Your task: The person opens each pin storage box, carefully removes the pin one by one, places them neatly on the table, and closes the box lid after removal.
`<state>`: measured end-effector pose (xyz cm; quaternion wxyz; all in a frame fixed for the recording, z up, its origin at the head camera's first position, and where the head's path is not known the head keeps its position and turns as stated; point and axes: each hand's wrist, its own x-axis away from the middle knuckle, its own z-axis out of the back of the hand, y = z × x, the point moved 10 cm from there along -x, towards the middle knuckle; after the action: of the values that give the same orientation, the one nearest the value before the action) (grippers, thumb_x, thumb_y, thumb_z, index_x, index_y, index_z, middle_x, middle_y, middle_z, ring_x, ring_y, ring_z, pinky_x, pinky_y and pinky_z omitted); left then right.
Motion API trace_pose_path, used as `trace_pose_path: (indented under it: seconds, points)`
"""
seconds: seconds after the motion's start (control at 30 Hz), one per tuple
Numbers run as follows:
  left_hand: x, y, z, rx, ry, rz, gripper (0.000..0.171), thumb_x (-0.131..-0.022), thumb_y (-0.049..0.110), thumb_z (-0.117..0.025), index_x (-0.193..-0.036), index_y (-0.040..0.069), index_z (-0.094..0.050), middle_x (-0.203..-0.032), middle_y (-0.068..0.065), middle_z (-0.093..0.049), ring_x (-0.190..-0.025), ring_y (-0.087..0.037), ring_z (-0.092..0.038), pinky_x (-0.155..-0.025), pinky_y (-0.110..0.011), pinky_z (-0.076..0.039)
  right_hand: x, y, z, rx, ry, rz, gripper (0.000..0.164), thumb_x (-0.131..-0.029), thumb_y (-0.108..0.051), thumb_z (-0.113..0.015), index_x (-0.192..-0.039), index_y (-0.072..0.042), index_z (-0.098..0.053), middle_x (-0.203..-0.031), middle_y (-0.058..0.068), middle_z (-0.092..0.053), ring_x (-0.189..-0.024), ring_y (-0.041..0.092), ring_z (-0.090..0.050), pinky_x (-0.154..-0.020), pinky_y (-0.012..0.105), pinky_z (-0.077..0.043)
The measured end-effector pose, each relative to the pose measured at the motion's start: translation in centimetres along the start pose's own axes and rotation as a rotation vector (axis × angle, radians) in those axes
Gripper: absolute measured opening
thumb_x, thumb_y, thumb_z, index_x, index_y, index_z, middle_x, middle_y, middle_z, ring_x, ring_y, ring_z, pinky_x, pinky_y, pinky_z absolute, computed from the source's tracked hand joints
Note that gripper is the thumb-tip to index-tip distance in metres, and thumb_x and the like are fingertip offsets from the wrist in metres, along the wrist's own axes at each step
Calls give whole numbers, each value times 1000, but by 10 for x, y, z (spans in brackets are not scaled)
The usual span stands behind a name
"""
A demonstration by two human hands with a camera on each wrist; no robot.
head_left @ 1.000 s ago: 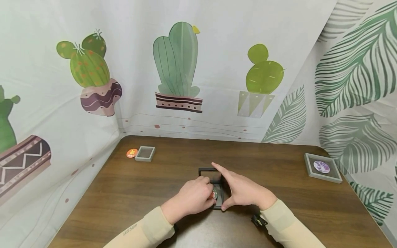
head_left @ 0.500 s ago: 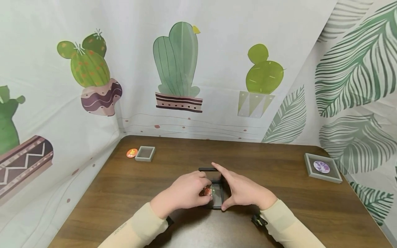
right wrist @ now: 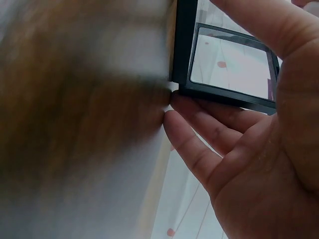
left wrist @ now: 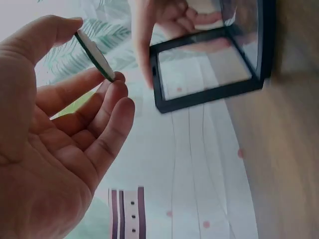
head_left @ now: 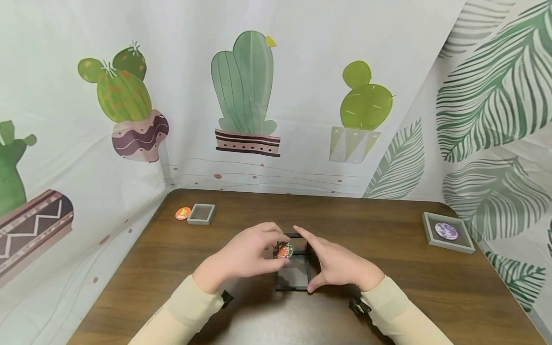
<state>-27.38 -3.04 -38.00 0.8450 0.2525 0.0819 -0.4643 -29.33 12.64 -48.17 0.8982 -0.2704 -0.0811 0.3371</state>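
Observation:
My left hand [head_left: 241,254] pinches a round badge [head_left: 284,250] with a red, white and green design between thumb and fingers. The badge is above a small black display frame [head_left: 293,289] with clear windows. Seen edge-on in the left wrist view, the disc [left wrist: 93,54] has a white back and a green rim. The frame stands unfolded, one half lying on the table and the other half raised behind it. My right hand [head_left: 340,261] holds the frame's right side, thumb at the near corner and index finger at the far one.
At the far left of the wooden table [head_left: 366,225] lie an orange round badge [head_left: 183,213] and a small grey frame [head_left: 201,214]. A larger grey frame [head_left: 467,245] at the right bears a purple round badge [head_left: 446,231]. A cactus-print curtain [head_left: 302,96] hangs behind.
My left hand has lifted the red and green badge up out of the black frame and drawn it back to the left. The right hand and the frame have stayed put.

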Motion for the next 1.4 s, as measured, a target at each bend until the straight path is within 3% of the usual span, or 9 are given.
trace_pose_path:
  seconds: [0.23,0.4,0.53,0.8,1.17,1.4]
  points:
    - [2,-23,17,11,86,46,37,-94,26,-87,-125,7,-81,-115,3,-71,-91,-13,-68,-80,-29,-59,0,-1,1,2,3,4,154,-70,-41,-108,-180,-36,-1,-167,20,-50,-143,27,-59,-114,52,-51]
    - [6,-52,18,13,106,131,38,-94,26,-86,-127,7,-81,-116,4,-71,-92,-10,-66,-77,-27,-59,-1,0,0,8,3,-4,155,-69,-41,-109,-179,-40,0,-170,17,-47,-147,27,-56,-116,52,-50]
    - [9,-71,17,1,111,194,39,-95,28,-86,-128,7,-80,-115,3,-71,-91,-12,-65,-75,-28,-58,-1,0,-1,23,7,-5,154,-68,-41,-109,-180,-34,-3,-170,16,-48,-146,27,-57,-116,51,-50]
    - [19,-114,13,-124,119,311,40,-95,30,-84,-127,6,-81,-115,-1,-71,-89,-14,-62,-78,-35,-56,0,0,0,23,5,-3,154,-69,-43,-108,-180,-36,-1,-172,13,-45,-146,27,-57,-116,51,-50]
    - [49,-181,14,-243,96,481,44,-98,29,-80,-131,0,-78,-120,-12,-72,-113,-32,-67,-96,-52,-57,0,0,-1,10,6,-7,154,-69,-40,-109,-179,-40,-1,-168,14,-50,-142,25,-60,-115,51,-51]
    - [61,-202,18,-298,90,509,42,-99,25,-81,-130,-2,-76,-122,-16,-72,-119,-38,-67,-104,-57,-55,0,-1,0,10,7,-5,154,-69,-40,-109,-179,-39,-1,-164,14,-54,-138,24,-62,-114,50,-52]
